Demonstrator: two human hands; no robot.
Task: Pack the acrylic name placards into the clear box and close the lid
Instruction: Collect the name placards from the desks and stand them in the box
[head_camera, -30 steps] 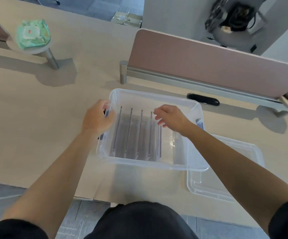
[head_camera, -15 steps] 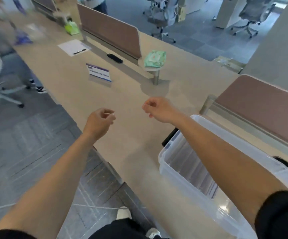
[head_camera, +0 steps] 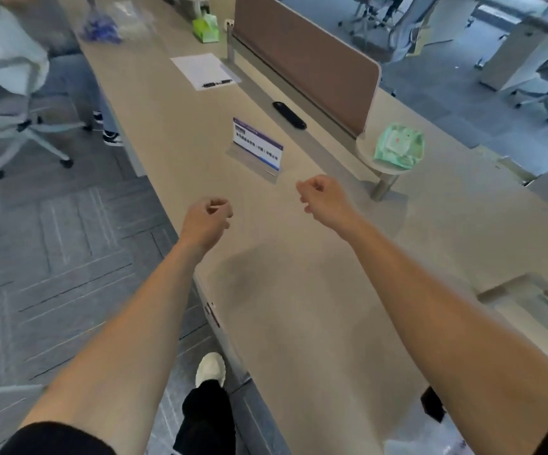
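Note:
An acrylic name placard (head_camera: 257,147) with a white and purple printed card stands on the long beige table (head_camera: 298,290), ahead of both hands. My left hand (head_camera: 207,218) hovers over the table's near edge, fingers curled loosely and holding nothing. My right hand (head_camera: 323,196) is raised just short of the placard, to its lower right, also curled and holding nothing. Only a blurred corner of the clear box (head_camera: 430,438) shows at the bottom right edge.
A brown divider panel (head_camera: 305,60) runs along the table's middle, with a black remote (head_camera: 289,114) beside it. A green wipes pack (head_camera: 399,146) lies on a round stand. Farther off lie a paper sheet with pens (head_camera: 205,70), a green pack (head_camera: 206,27), and an office chair (head_camera: 20,103) at left.
My view swung left from the box with placards toward the far table. Both hands left the box and now reach toward the standing placard, which is nearer.

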